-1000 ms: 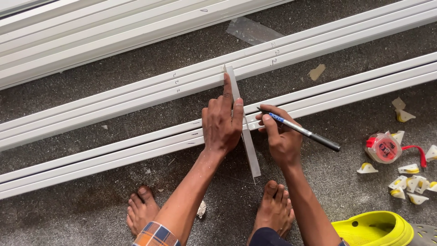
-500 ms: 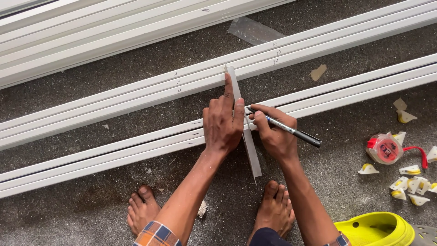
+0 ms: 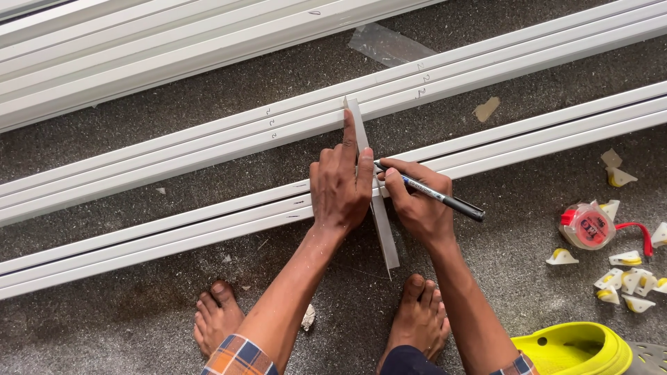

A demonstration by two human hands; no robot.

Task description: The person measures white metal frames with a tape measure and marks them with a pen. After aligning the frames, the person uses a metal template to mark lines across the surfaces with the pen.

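Pressing a flat straightedge strip (image 3: 379,222) down across the near white rails (image 3: 208,229), left hand (image 3: 340,184) lies flat on it; right hand (image 3: 417,201), just beside, grips a marker pen (image 3: 434,196), tip at the strip's edge. Pen marks already show on the far rails (image 3: 208,139); near line looks unfinished.

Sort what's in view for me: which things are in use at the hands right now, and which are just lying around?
In use:
left hand pressing the straightedge strip
right hand holding the black marker
white profile under the strip

Lying about:
tape measure
white-yellow offcuts
yellow clog
clear film scrap
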